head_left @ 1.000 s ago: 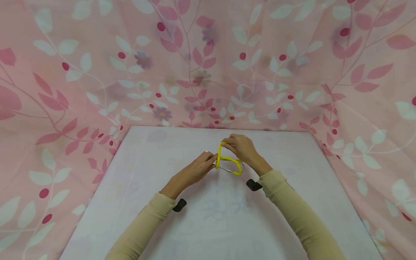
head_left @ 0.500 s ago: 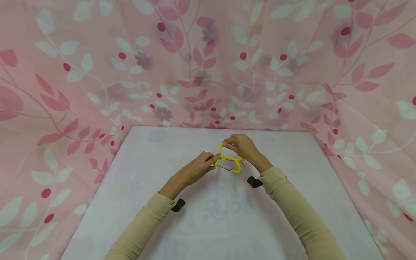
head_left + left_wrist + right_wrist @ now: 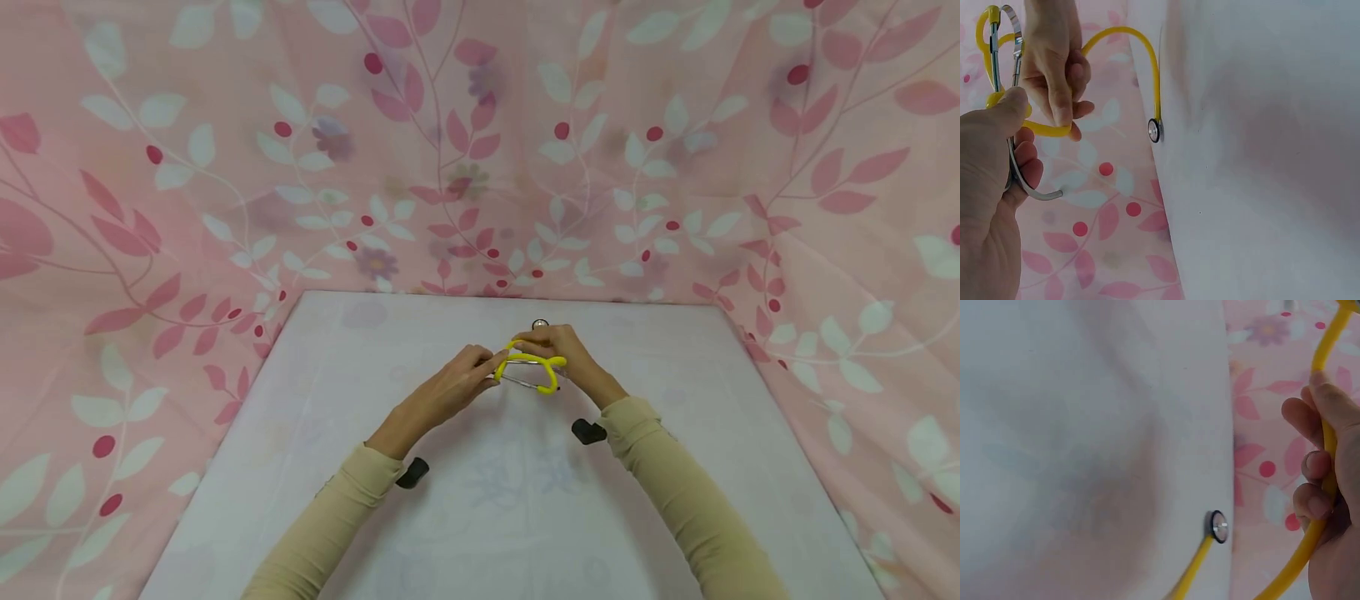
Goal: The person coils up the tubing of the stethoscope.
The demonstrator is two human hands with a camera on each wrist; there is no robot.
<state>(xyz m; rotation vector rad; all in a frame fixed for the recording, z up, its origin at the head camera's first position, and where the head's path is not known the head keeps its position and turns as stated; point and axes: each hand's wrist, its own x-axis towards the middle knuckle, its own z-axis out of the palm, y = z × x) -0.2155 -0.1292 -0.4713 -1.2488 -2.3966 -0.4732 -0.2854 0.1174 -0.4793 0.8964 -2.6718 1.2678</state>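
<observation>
A stethoscope with yellow tubing (image 3: 551, 379) is held folded in loops above the far part of the table. My left hand (image 3: 453, 387) pinches the gathered tubing and metal ear tubes (image 3: 1035, 192) between thumb and fingers. To its right, my right hand (image 3: 561, 346) curls its fingers round another stretch of the yellow tube (image 3: 1330, 450). The round chest piece (image 3: 540, 323) shows just beyond the right hand. In the left wrist view, the chest piece (image 3: 1155, 130) is at the end of a curved length of tube. The earpieces are partly hidden by the left hand.
A white-covered table (image 3: 480, 517) spreads below both hands. Pink leaf-patterned cloth (image 3: 480, 150) stands behind it and along both sides. Black wrist devices (image 3: 413, 473) stick out below the sleeves.
My right hand has come down slightly, nearer the left, and the upper yellow loop is smaller. The chest piece now shows beyond the right hand. My left hand has barely moved.
</observation>
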